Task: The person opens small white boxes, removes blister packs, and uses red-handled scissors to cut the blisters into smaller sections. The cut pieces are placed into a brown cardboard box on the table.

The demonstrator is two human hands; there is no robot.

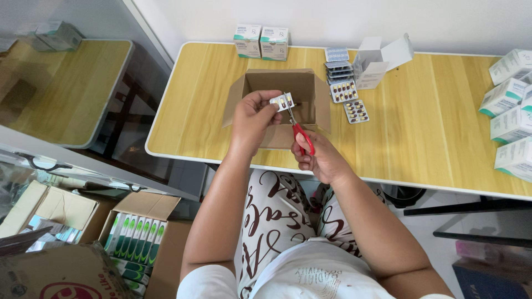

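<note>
The left hand point(252, 117) pinches a small foil blister strip point(281, 102) above the open brown cardboard box point(266, 83) on the wooden tabletop point(421, 122). The right hand point(318, 160) grips red-handled metal scissors point(298, 128), whose blades touch the strip.

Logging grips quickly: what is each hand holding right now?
Left hand: closed on a blister strip.
Right hand: closed on red-handled scissors.

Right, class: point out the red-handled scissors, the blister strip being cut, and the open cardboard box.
red-handled scissors point(303, 139), head view, on the red handle.
blister strip point(281, 102), head view, middle of the strip.
open cardboard box point(280, 82), head view, on the inner back wall.
</note>
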